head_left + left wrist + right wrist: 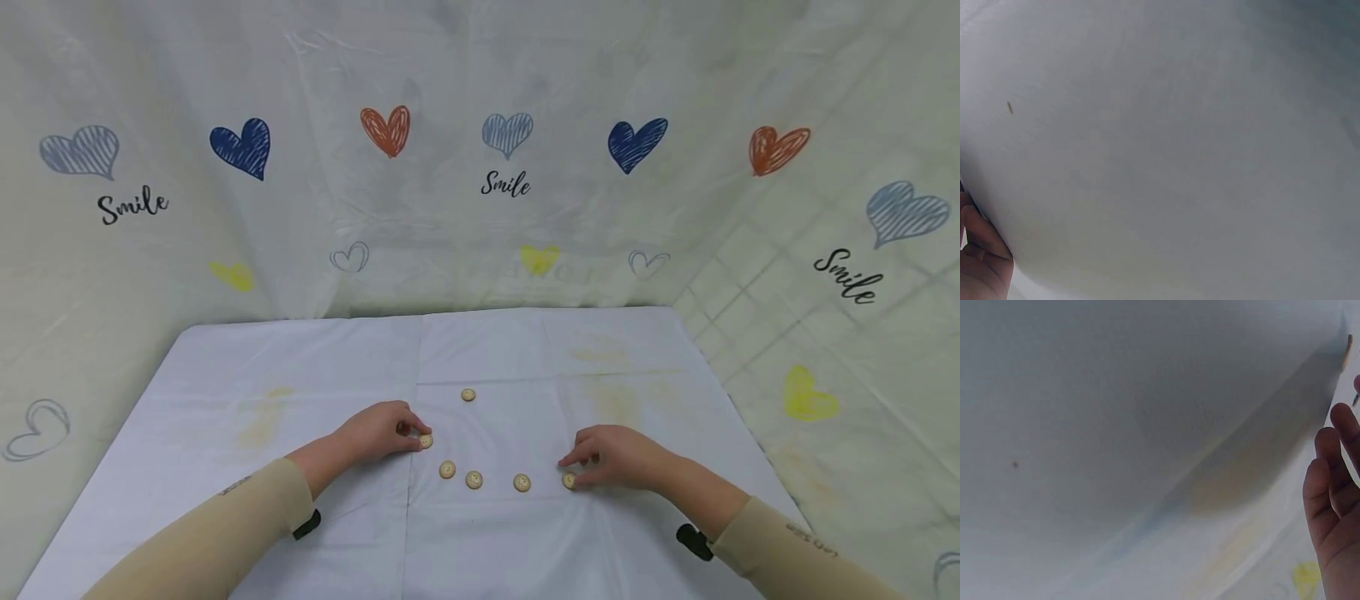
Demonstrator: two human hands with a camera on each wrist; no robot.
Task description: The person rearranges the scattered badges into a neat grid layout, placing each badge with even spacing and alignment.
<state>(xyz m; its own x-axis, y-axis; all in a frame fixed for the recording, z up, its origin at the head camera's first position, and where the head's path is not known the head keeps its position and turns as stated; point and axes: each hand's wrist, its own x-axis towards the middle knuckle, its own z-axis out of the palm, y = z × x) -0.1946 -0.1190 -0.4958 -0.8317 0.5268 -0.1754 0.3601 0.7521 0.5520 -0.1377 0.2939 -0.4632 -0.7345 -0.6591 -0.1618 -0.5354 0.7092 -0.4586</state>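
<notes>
Several round, light wooden buttons lie on the white cloth. My left hand (382, 431) pinches one button (427, 441) between thumb and index finger at the left of the group. My right hand (618, 457) has its thumb against the rightmost button (569, 481), with the index finger held apart from it. Between the hands are a button (447, 469), another (474, 480) and a third (522, 482); a single button (468, 394) lies farther back. In the wrist views, the left hand (985, 253) and right hand (1338, 506) show only partly, at the frame edges.
A white cloth (495, 542) with creases and faint yellow patches covers the table. Behind it and at the sides hangs a pale curtain (450, 217) printed with hearts and the word Smile. Dark objects show at both sleeve cuffs.
</notes>
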